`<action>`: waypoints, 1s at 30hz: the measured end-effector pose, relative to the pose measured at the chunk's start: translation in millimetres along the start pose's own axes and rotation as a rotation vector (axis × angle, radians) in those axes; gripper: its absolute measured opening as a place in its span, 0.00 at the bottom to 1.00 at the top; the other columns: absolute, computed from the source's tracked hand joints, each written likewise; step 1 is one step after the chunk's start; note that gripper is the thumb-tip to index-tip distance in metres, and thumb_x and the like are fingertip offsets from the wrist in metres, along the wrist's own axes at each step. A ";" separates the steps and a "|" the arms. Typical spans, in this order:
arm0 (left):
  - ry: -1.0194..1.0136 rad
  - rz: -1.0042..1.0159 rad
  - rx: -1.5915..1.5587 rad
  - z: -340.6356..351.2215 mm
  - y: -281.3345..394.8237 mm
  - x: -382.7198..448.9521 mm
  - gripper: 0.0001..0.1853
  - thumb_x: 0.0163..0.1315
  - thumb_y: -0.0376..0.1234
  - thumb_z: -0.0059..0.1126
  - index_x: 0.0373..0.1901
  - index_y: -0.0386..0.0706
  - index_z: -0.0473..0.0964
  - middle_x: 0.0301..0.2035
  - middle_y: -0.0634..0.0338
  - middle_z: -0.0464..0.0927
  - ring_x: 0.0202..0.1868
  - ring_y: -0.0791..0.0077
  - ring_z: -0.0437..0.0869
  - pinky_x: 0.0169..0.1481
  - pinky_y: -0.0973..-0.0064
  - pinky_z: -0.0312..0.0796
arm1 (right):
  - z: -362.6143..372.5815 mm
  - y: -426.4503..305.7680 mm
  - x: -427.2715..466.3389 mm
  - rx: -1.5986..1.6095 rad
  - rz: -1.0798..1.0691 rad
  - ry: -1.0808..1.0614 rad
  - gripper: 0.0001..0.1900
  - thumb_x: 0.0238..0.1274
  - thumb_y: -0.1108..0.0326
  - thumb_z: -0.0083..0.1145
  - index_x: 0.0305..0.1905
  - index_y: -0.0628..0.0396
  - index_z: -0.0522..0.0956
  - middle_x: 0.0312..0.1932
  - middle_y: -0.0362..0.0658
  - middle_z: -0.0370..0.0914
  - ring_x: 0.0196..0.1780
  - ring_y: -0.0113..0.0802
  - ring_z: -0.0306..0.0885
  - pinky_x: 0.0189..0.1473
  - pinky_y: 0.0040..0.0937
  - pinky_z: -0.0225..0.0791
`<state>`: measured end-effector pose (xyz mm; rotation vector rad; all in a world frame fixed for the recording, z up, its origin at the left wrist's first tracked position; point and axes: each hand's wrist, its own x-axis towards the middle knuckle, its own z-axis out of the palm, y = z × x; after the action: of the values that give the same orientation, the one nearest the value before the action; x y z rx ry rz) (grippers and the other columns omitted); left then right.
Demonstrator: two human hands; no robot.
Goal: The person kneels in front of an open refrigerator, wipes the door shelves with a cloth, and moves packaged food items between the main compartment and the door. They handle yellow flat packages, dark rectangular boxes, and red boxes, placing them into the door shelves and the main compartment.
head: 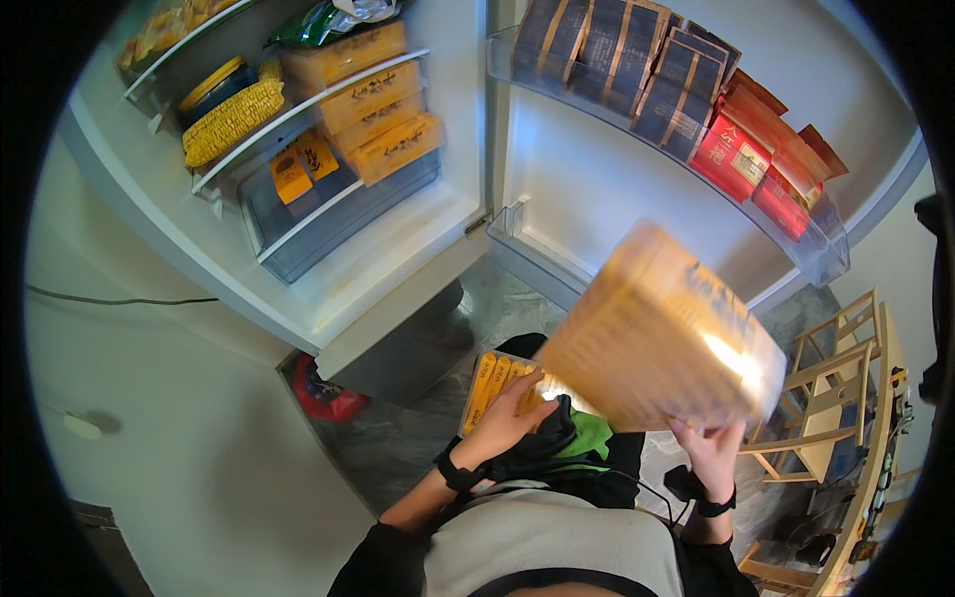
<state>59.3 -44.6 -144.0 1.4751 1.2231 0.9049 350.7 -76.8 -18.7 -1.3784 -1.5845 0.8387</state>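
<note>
My right hand point(709, 451) grips the lower edge of a large yellow box or box lid point(656, 336), which is tilted, motion-blurred and bears dark writing. Below and left of it, an open box holds a row of slim yellow packets point(492, 380) with dark writing, low in front of my body. My left hand point(518, 407) reaches over these packets, its fingertips at or just above them; whether it grips one is hard to see. Dark and green cloth point(582, 433) lies beside the left hand. Both wrists wear black bands.
An open refrigerator point(403, 261) stands ahead, with corn cobs point(235, 123) and yellow boxes point(395, 145) on its shelves. Its door rack point(671, 149) holds dark and red packages. Wooden chairs point(813, 403) and a table point(869, 477) stand at right; a red bag point(321, 392) lies on the floor.
</note>
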 end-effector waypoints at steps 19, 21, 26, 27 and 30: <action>0.146 -0.248 0.897 -4.2 -83.9 -8.7 0.49 0.54 0.42 0.70 0.75 0.42 0.52 0.56 0.40 0.72 0.54 0.45 0.80 0.56 0.46 0.72 | 32.8 -32.7 115.6 -0.309 -0.442 0.161 0.32 0.47 0.75 0.73 0.59 0.61 0.69 0.53 0.50 0.76 0.48 0.32 0.78 0.42 0.27 0.75; 0.138 -0.247 0.862 -5.9 -82.0 -7.3 0.49 0.53 0.41 0.71 0.75 0.42 0.53 0.57 0.40 0.70 0.54 0.46 0.79 0.55 0.46 0.72 | 41.2 -35.5 136.1 -0.256 -0.377 0.137 0.33 0.46 0.76 0.73 0.58 0.61 0.69 0.53 0.50 0.76 0.48 0.32 0.78 0.39 0.26 0.74; 0.147 -0.229 0.845 -7.0 -84.6 -9.7 0.48 0.52 0.39 0.71 0.74 0.41 0.55 0.61 0.40 0.68 0.54 0.48 0.79 0.52 0.46 0.73 | 55.6 -28.7 186.4 -0.116 -0.312 0.039 0.32 0.53 0.74 0.71 0.60 0.61 0.64 0.55 0.50 0.72 0.53 0.34 0.77 0.39 0.25 0.75; 0.144 -0.222 0.843 -7.3 -85.9 -10.6 0.48 0.52 0.39 0.71 0.74 0.41 0.55 0.61 0.39 0.68 0.54 0.48 0.80 0.51 0.47 0.74 | 59.0 -23.9 195.2 -0.067 -0.274 0.040 0.33 0.54 0.74 0.71 0.61 0.61 0.63 0.55 0.50 0.70 0.54 0.34 0.76 0.40 0.26 0.76; 0.133 -0.217 0.825 -9.0 -89.8 -10.5 0.48 0.52 0.39 0.72 0.74 0.41 0.55 0.61 0.39 0.67 0.54 0.48 0.80 0.51 0.48 0.74 | 69.4 -7.0 217.2 0.074 -0.220 0.016 0.33 0.57 0.73 0.69 0.62 0.60 0.60 0.56 0.49 0.64 0.56 0.36 0.75 0.46 0.29 0.79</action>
<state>26.3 -51.5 -228.4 1.8650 1.9522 0.3473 278.4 139.1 -4.1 -1.1324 -1.6415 0.7435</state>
